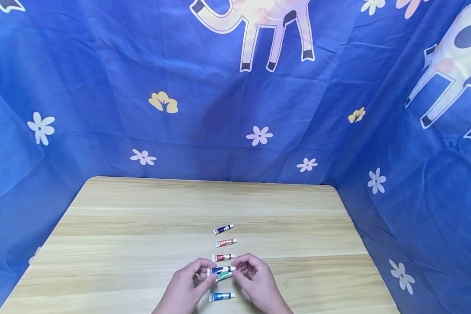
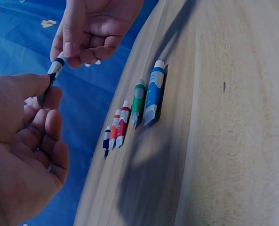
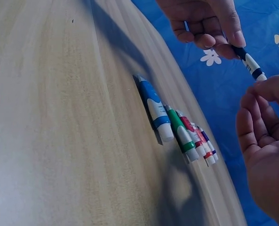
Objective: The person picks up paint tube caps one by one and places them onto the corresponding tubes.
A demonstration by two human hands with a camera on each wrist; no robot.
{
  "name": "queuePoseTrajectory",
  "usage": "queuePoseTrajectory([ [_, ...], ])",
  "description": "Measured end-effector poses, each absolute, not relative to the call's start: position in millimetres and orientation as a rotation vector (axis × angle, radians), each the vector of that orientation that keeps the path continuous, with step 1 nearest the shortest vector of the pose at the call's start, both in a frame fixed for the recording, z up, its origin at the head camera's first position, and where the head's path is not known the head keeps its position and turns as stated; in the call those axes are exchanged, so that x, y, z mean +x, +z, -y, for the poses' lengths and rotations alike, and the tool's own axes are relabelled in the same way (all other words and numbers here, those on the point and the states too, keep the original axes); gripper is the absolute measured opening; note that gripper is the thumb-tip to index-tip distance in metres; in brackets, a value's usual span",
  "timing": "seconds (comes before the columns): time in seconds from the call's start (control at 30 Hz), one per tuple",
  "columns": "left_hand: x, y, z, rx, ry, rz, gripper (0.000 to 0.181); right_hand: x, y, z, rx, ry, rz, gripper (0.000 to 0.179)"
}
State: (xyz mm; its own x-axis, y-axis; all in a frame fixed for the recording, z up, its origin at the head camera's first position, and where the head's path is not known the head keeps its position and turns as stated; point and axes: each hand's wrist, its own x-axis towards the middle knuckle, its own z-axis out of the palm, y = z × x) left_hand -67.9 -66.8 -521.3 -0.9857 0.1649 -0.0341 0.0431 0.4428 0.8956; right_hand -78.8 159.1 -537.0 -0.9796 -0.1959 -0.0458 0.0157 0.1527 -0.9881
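Observation:
A small paint tube with a dark navy end [image 1: 221,271] hangs above the table, level between two hands. My left hand [image 1: 188,281] pinches its flat crimped end between thumb and index finger. At the other end, the fingertips of my right hand [image 1: 257,279] pinch the white cap [image 3: 262,78]. Below it on the table lies a green paint tube [image 2: 138,99], partly covered by the held one in the head view. Nearer my body is a larger blue paint tube [image 1: 221,296]. Beyond the hands rests a red paint tube [image 1: 223,257].
Farther back in the same column lie an orange-red paint tube [image 1: 226,243] and a dark blue one [image 1: 223,229], caps to the right. The wooden table [image 1: 121,244] meets a blue patterned curtain [image 1: 204,144] at its back and sides.

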Motion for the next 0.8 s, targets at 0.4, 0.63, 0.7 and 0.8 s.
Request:
queuePoseTrajectory([
  [0.4, -67, -515, 68, 0.246, 1.477, -2.716, 0.027, -78, -536, -158, -0.154, -1.898, -2.26, 0.018],
  [0.63, -66, -515, 65, 0.501, 1.22, -3.095, 0.031, -78, -541, -160, -0.245, -1.854, -2.257, 0.02],
  [0.7, -67, -515, 65, 0.615, 1.099, -3.218, 0.03, -79, -543, -160, -0.275, -1.837, -2.265, 0.021],
  [0.8, -69, -515, 66, 0.791, 0.985, -3.336, 0.028, -79, -544, -160, -0.315, -1.82, -2.262, 0.025],
])
